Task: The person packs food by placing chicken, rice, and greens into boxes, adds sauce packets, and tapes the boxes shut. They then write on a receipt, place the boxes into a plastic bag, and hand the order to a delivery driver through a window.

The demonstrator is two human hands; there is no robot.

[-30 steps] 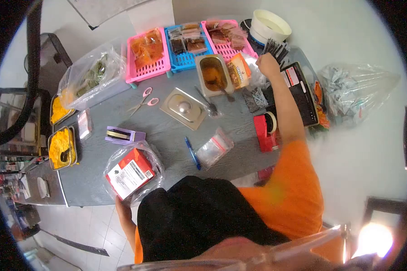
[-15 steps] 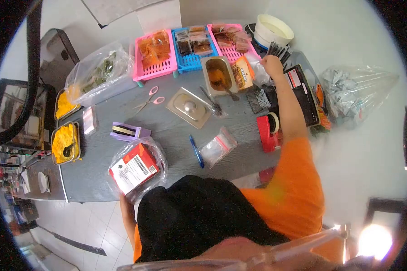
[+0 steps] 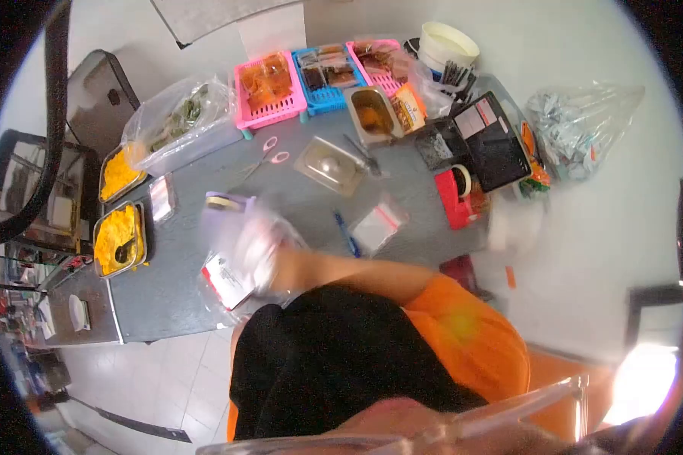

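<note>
My right hand (image 3: 259,254) is a motion-blurred shape at the table's near left. It lies over a clear plastic bag holding a red box with a white label (image 3: 224,279). My bare forearm (image 3: 341,267) runs back from it to the orange sleeve. The blur hides whether the fingers grip the bag. My left hand is out of sight below the table edge, behind my black front. A purple tape dispenser (image 3: 224,202) stands just beyond the bag.
On the grey table (image 3: 174,303) lie a blue pen (image 3: 349,235), small zip bags (image 3: 379,224), a red tape dispenser (image 3: 455,197), a steel lid (image 3: 328,165), scissors (image 3: 269,155) and a sauce tray (image 3: 373,115). Pink and blue baskets (image 3: 328,76) line the far edge. Yellow food trays (image 3: 121,239) sit left.
My right arm has swung from the black sticks at the far right corner across to the bagged red box at the near left. The camera view has shifted too.
</note>
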